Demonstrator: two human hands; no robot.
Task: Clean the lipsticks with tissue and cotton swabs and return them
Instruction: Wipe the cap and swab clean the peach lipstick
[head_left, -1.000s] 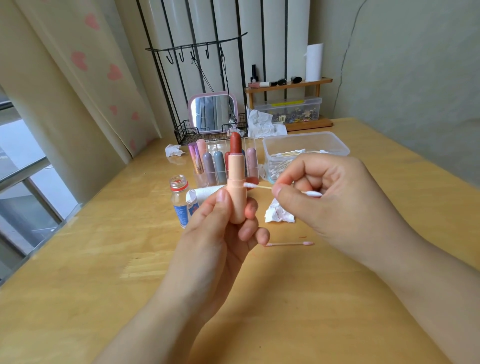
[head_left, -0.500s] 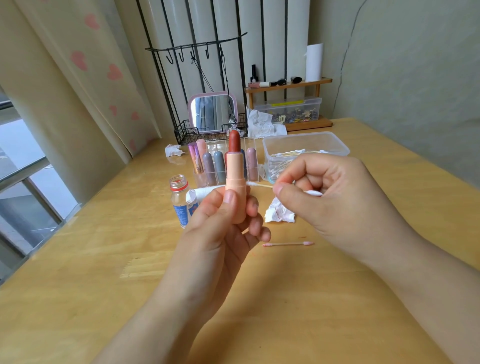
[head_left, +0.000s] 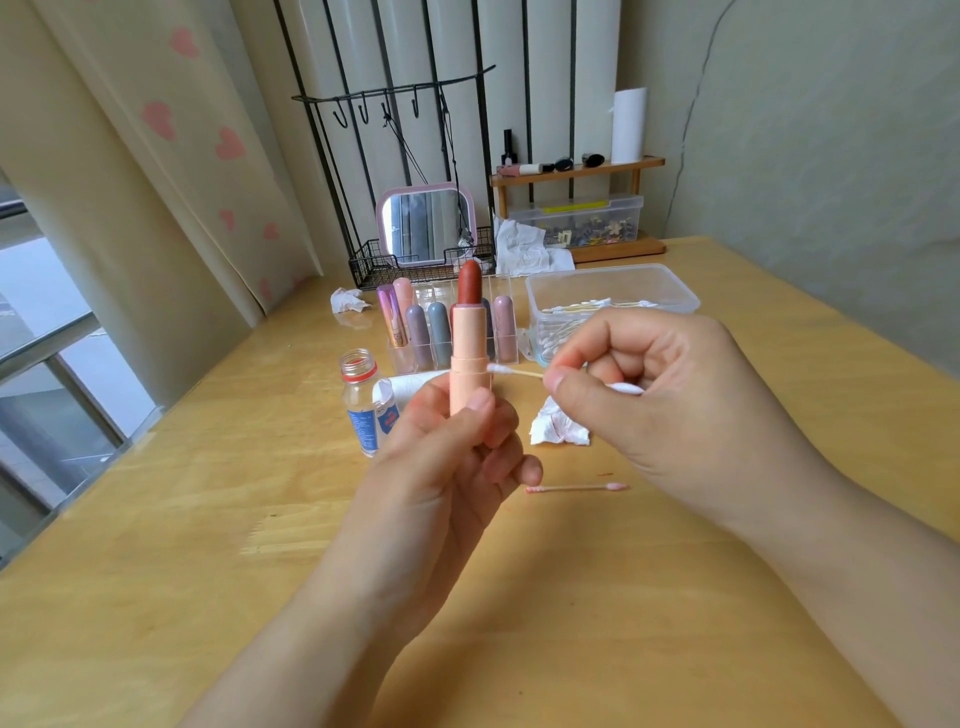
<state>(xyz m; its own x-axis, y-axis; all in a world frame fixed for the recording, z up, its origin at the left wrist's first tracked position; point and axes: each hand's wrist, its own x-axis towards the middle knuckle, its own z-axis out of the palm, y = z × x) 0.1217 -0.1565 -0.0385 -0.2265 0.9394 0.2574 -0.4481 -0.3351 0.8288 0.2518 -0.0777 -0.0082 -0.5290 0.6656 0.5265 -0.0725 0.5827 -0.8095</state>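
Observation:
My left hand (head_left: 457, 457) holds an uncapped lipstick (head_left: 469, 343) upright by its peach tube, the red-brown bullet fully raised. My right hand (head_left: 660, 400) pinches a white cotton swab (head_left: 514, 371) between thumb and forefinger, its tip touching the right side of the tube just below the collar. Behind stands a clear organizer (head_left: 501, 358) with several capped lipsticks (head_left: 420, 332). A used pink-stained swab (head_left: 576, 488) lies on the wooden table (head_left: 208, 519) beside a crumpled stained tissue (head_left: 558, 428).
A small open bottle with a red neck ring (head_left: 363, 405) stands left of my hand. A clear tub of cotton swabs (head_left: 613, 291) sits at the right rear. Further back are a pink mirror (head_left: 426, 223), wire basket, tissues (head_left: 524, 249) and a wooden shelf (head_left: 576, 174).
My left fingers have shifted up the tube and turned the lipstick slightly. The swab tip stays against the tube's right side.

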